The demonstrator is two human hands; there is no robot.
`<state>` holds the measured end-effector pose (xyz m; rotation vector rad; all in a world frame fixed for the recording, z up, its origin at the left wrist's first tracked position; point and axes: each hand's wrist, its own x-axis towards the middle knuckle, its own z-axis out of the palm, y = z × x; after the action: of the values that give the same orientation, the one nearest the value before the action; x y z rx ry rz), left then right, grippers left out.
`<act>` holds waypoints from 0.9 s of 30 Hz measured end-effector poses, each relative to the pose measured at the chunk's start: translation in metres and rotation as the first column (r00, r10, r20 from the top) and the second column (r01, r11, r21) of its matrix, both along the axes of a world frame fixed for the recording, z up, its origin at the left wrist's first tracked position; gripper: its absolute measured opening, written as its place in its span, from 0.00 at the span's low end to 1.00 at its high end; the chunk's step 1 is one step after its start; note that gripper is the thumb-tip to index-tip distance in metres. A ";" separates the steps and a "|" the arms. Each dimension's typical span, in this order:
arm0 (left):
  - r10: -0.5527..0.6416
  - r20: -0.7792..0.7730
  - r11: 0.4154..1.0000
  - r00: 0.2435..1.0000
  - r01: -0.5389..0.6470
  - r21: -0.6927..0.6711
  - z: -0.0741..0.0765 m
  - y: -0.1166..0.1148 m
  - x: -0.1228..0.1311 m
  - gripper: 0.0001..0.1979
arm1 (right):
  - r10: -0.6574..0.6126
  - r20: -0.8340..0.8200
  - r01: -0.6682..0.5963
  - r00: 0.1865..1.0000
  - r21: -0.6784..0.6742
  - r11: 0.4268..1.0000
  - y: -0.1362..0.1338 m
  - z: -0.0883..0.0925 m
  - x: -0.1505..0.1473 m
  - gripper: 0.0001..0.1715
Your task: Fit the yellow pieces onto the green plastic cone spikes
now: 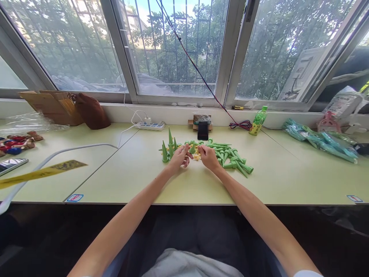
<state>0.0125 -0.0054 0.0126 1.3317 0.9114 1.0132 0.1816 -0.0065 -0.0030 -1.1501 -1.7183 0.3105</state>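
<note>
Between the thumb and fingers of my left hand is a green plastic spike, its point upward. My right hand is close by on the right, thumb and forefinger pinched together; whatever they hold is too small to make out. Several green spikes stand upright on the table just left of my left hand. To the right of my right hand, a loose pile of green spikes lies on its side. Small yellow pieces are scattered between and behind my hands, partly hidden by them.
Behind the hands, a black phone leans on a small cardboard box. A power strip, a green-labelled bottle and a coiled cable line the back. A white tube and yellow strip cross the left side. Blue-green plastic bags lie right.
</note>
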 end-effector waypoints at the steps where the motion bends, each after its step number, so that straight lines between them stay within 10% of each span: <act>1: 0.002 0.009 1.000 1.000 -0.002 -0.003 0.000 0.001 0.000 0.30 | 0.008 0.003 -0.008 1.000 -0.001 1.000 0.000 0.000 0.000 0.28; 27: -0.027 -0.120 0.974 0.992 0.053 0.221 -0.005 -0.002 -0.003 0.28 | 0.019 0.000 -0.019 1.000 -0.043 0.999 -0.002 0.000 0.002 0.25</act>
<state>0.0093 -0.0070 0.0081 1.6066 0.8726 1.0386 0.1837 -0.0083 -0.0025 -1.1655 -1.7312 0.3610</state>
